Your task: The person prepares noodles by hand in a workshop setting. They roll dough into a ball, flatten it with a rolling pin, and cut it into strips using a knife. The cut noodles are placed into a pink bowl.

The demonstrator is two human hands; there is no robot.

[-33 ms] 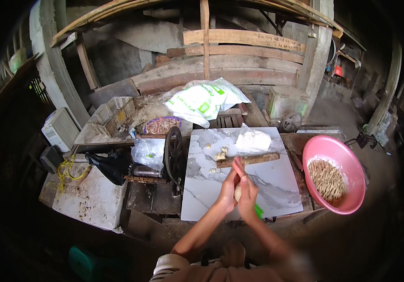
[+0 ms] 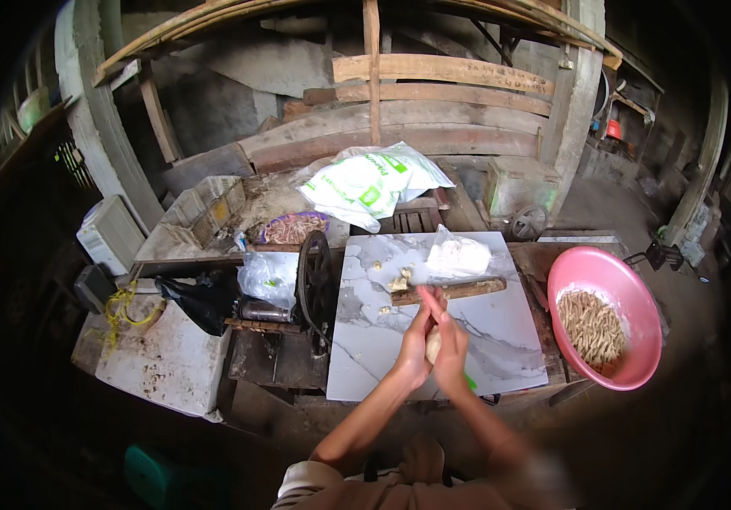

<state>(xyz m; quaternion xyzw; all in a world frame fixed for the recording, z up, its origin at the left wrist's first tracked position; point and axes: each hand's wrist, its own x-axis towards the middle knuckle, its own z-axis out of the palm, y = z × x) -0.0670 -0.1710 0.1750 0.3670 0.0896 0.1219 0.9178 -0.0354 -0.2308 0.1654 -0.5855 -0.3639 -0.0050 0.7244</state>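
1. Head view, over the near half of the marbled board [image 2: 374, 348]: the left hand [image 2: 415, 347] and right hand [image 2: 450, 347] met palm to palm, fingers straight; they gripped a pale lump [image 2: 432, 345] between them;
2. Head view, about the board: a wooden stick [image 2: 472, 290] lay on its far half; a pink basin [image 2: 644, 340] sat to its right; a dark wheel [image 2: 304, 285] stood to its left.

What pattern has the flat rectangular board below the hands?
White board, grey-veined like marble; head view.
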